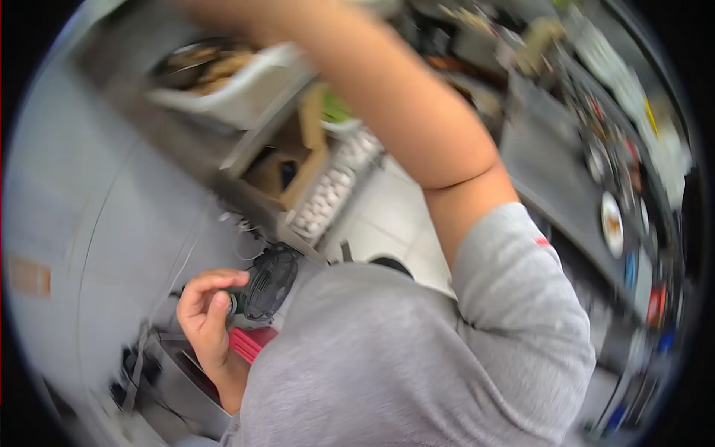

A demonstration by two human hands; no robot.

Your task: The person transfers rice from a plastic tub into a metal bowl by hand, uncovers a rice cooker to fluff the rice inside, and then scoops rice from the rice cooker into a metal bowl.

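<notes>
My left hand is raised at the lower left with its fingers loosely bent and the thumb apart from them. Nothing clear shows in it. Just beyond the fingertips stands a dark fan, and a small dark round part sits by the thumb, though I cannot tell what it belongs to. My right arm stretches across to the top left. Its hand is smeared by motion and cut off at the top edge, so its fingers are hidden. Below that forearm is a white tub holding brown lumpy pieces and a dark bowl.
Trays of eggs sit beside an open cardboard box. Green leaves show in a white container. A metal counter runs along the right, with an oval plate of food. A red folded thing is beside my left wrist.
</notes>
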